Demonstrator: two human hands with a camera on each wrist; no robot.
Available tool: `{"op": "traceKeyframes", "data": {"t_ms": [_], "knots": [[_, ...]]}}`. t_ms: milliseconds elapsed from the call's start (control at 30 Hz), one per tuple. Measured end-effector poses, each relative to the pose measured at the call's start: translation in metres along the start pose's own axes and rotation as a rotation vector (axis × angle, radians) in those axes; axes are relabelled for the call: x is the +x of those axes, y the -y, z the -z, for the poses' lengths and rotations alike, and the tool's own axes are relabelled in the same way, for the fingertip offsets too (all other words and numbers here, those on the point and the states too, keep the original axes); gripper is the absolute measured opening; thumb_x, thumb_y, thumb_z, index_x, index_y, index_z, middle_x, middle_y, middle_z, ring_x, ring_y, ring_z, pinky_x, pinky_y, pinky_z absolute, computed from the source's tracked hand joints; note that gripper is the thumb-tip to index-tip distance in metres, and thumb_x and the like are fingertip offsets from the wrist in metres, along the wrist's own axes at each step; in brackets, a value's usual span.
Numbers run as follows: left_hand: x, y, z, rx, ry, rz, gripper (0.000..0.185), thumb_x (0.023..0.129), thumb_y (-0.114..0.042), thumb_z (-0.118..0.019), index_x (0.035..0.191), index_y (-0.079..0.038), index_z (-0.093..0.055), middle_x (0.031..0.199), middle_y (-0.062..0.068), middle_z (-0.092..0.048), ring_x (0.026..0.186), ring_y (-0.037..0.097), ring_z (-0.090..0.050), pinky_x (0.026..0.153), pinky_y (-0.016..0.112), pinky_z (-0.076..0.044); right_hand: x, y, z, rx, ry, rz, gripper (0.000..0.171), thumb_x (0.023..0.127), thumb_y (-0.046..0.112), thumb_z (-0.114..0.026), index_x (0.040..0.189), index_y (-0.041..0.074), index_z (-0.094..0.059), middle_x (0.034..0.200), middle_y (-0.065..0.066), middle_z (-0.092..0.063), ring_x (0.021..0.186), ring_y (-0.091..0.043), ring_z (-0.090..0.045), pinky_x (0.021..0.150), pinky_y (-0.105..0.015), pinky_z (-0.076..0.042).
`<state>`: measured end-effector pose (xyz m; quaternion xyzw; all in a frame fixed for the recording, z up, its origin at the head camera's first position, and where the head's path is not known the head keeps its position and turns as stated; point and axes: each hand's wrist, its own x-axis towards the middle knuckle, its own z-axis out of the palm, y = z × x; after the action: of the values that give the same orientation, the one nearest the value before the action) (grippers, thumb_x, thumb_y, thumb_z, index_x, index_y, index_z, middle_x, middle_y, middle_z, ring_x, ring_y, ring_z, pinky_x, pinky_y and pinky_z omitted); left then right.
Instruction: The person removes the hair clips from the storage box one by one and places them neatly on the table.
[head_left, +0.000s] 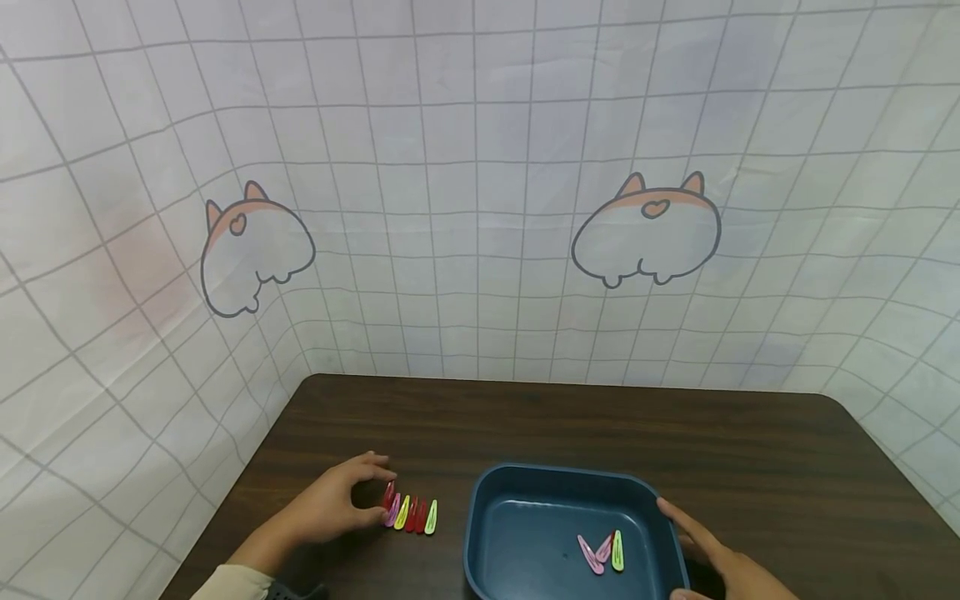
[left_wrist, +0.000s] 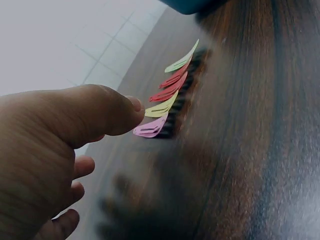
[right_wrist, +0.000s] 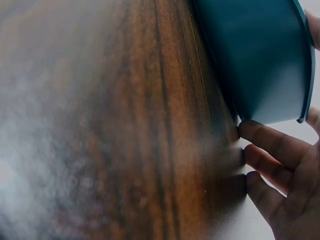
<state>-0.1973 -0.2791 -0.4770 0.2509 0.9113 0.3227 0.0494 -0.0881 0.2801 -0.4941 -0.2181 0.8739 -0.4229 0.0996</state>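
Observation:
My left hand (head_left: 337, 497) pinches a red hair clip (head_left: 388, 493) between thumb and fingertips, at the left end of a row of snap hair clips on the table. In that row a purple-pink clip (left_wrist: 150, 129) comes first, then a yellow clip (left_wrist: 161, 109), two red ones and a light green clip (head_left: 431, 517). My right hand (head_left: 723, 560) holds the right side of a dark blue tray (head_left: 487, 533), index finger on its rim, other fingers low beside its outer wall. Inside lie pink clips (head_left: 590, 554), a green clip (head_left: 617, 550) and a partly hidden red one.
The dark brown wooden table (head_left: 450, 417) has rounded far corners. A white gridded curtain (head_left: 465, 250) with cartoon animal drawings stands behind it and along the sides. A dark band (head_left: 292, 592) shows at the left wrist.

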Motion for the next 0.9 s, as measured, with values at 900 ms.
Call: {"op": "traceKeyframes", "data": {"t_ms": [900], "knots": [[-0.017,-0.006,-0.005,0.003,0.058,0.056,0.048,0.084,-0.035,-0.085,0.126,-0.018,-0.072,0.156,0.020,-0.040,0.148,0.053,-0.016,0.106,0.078,-0.023,-0.008,-0.005,0.001,-0.017,0.016,0.023,0.091,0.100,0.019,-0.066,0.165,0.019,-0.004,0.143,-0.037,-0.046,0.120,-0.032,-0.060,0.070,-0.062,-0.057]]}}
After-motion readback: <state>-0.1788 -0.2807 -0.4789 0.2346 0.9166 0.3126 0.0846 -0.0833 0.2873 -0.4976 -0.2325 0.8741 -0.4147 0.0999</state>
